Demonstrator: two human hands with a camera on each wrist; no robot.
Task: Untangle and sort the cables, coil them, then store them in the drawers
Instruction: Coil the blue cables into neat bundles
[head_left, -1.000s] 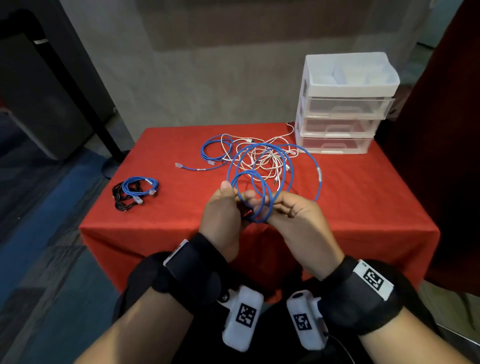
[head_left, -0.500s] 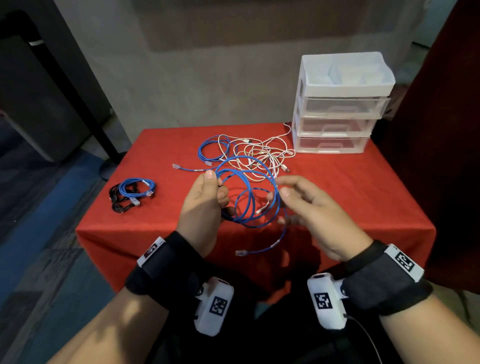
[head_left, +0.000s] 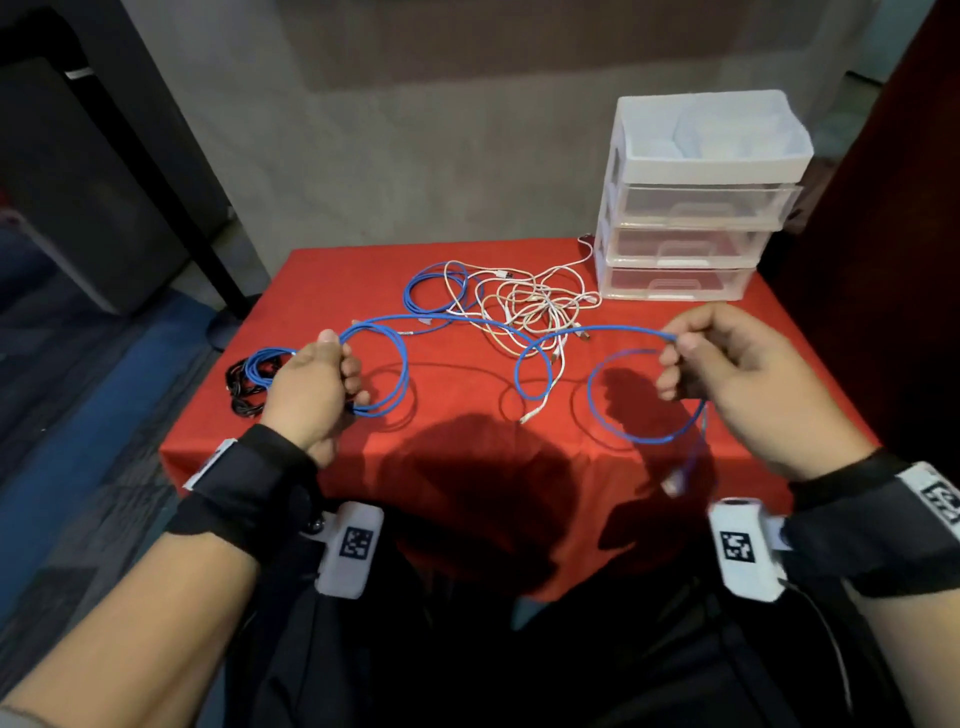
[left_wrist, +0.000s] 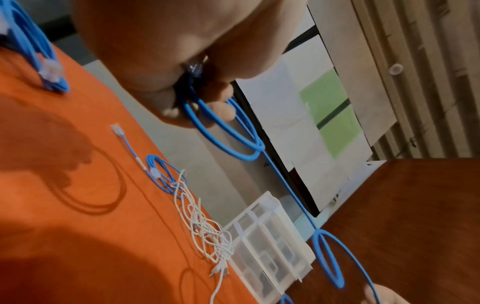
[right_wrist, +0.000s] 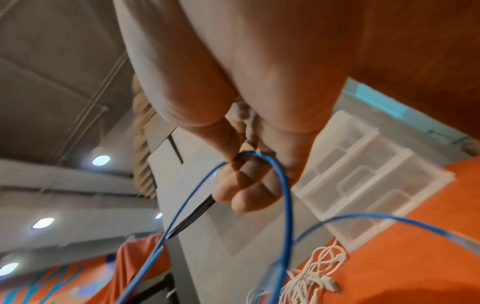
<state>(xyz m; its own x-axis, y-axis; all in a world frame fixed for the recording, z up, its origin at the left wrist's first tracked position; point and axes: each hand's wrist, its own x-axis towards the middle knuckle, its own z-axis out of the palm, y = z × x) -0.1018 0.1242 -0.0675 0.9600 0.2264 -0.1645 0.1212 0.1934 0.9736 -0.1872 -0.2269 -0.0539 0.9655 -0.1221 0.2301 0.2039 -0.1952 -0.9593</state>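
Note:
A blue network cable (head_left: 467, 323) stretches in the air between my two hands above the red table (head_left: 457, 467). My left hand (head_left: 317, 384) grips a double loop of it (left_wrist: 221, 133) at the left. My right hand (head_left: 727, 364) pinches the cable (right_wrist: 259, 156) between thumb and fingers at the right, with one loop (head_left: 644, 400) and a plug end (head_left: 672, 483) hanging below. A tangle of white cables (head_left: 530, 306) and a coiled blue cable (head_left: 436, 291) lie mid-table. The clear drawer unit (head_left: 696, 208) stands at the back right, drawers closed.
A coiled blue cable on a coiled black one (head_left: 249, 379) sits at the table's left edge, just beyond my left hand. A loose blue cable end with a plug (left_wrist: 116, 128) lies on the cloth. A dark wall stands to the right of the table.
My hands have moved apart, left going left and right going right, pulling the bunched blue coil out into a long span with separate loops.

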